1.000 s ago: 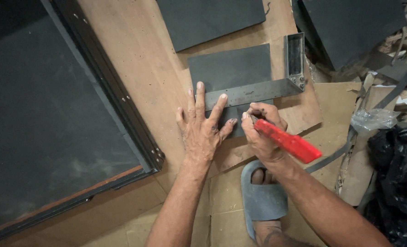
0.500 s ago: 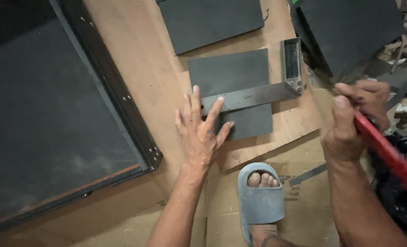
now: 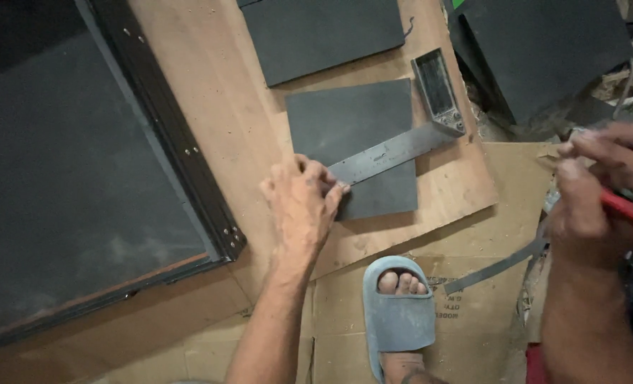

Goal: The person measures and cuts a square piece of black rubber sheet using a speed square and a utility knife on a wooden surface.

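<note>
The left hand (image 3: 303, 206) lies palm down, fingers curled and close together, with the fingertips pressing on the near end of the steel blade of a metal try square (image 3: 394, 149), which lies slantwise across a small dark grey square panel (image 3: 352, 142) on a brown plywood board (image 3: 224, 121) on the floor. The square's thick stock (image 3: 439, 89) sits against the panel's far right edge. To hold the ruling edge well, the judgement is that the stock should be kept snug to the panel edge while the fingertips bear straight down on the blade, clear of the edge along which a line would run, so that neither blade nor panel slides on the board. The left forearm comes up from the bottom of the view, with the wrist nearly straight. The right hand (image 3: 601, 192) is lifted well off to the right, over flattened cardboard (image 3: 487, 313), closed around a red pencil-like tool (image 3: 629, 211) whose tip is hidden; its fingers are bunched at the tool's upper end. A foot in a grey-blue slide sandal (image 3: 398, 313) rests just below the board, and a large black-framed dark panel (image 3: 81, 178) lies to the left.
</note>
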